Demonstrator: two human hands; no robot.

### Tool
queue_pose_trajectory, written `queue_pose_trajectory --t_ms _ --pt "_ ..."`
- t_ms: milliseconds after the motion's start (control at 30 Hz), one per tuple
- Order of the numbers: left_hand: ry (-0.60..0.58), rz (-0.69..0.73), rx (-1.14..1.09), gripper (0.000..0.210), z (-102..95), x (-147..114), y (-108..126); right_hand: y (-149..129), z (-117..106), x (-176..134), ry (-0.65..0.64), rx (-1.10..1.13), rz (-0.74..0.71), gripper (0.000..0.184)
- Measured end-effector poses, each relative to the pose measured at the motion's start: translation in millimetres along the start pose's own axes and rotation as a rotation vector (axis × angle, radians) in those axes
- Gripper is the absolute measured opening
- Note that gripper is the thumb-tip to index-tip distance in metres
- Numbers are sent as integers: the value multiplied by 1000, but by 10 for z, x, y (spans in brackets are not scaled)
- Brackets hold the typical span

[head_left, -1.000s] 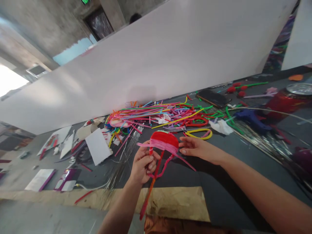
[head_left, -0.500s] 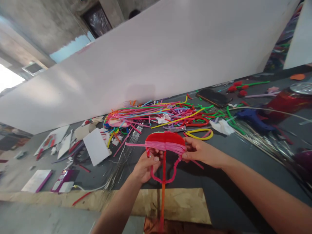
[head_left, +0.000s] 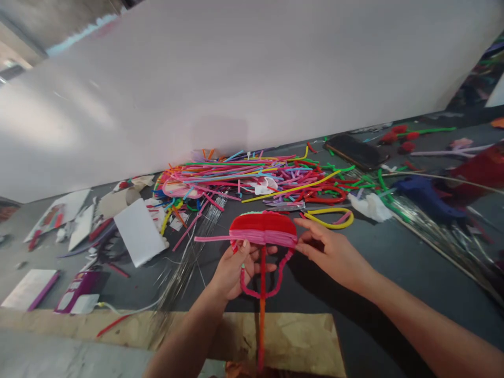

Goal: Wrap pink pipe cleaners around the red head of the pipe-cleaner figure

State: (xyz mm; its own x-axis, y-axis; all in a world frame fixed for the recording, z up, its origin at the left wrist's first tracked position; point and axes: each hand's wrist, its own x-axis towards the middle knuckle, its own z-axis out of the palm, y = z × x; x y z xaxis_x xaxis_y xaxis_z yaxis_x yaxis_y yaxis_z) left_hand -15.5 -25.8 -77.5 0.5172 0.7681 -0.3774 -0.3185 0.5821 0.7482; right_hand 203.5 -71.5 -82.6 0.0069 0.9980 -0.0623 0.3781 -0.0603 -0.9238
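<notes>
A pipe-cleaner craft (head_left: 263, 223) is held up over the table, with a red rounded top and a band of pink strands across its lower edge. From its middle an orange-red stem (head_left: 262, 315) runs down, and a wavy dark pink loop (head_left: 278, 281) hangs below the band. My left hand (head_left: 232, 268) grips the craft from the lower left, thumb on the pink band and some fingers behind. At the band's right end, my right hand (head_left: 328, 252) is pinched on its edge. A pink strand end (head_left: 212, 239) sticks out to the left.
Behind lies a heap of coloured pipe cleaners (head_left: 236, 176), with yellow-handled scissors (head_left: 331, 218), a phone (head_left: 356, 151) and a blue glue gun (head_left: 429, 197) to the right. Thin wires (head_left: 189, 262) and a white card (head_left: 139, 231) lie left. A white panel (head_left: 252, 73) stands at the back.
My left thumb has moved up onto the pink band. The pink strand end that stuck out below my right hand no longer shows. The view has shifted slightly downward.
</notes>
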Motion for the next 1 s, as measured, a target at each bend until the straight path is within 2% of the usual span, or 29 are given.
queue_pose_trajectory --t_ms 167,300,467,633,767,900,1000 --pt "22 -4 -4 29 13 -6 40 -17 36 -23 10 -30 1 40" --pt "39 1 -53 28 20 -8 67 3 66 -21 -13 79 37 42" --pt "72 -7 -105 28 20 -7 68 -7 52 19 -225 470 202 43" --pt "77 -22 -162 25 52 -16 73 -67 11 21 -316 581 259 36" --pt "71 -36 -178 26 56 -18 79 -71 -2 5 -301 487 214 31" --pt "86 -30 -175 26 67 -13 77 -82 -17 -14 -259 221 129 24" --pt "127 -23 -167 26 81 -14 60 -103 -23 -42 -182 52 65 24"
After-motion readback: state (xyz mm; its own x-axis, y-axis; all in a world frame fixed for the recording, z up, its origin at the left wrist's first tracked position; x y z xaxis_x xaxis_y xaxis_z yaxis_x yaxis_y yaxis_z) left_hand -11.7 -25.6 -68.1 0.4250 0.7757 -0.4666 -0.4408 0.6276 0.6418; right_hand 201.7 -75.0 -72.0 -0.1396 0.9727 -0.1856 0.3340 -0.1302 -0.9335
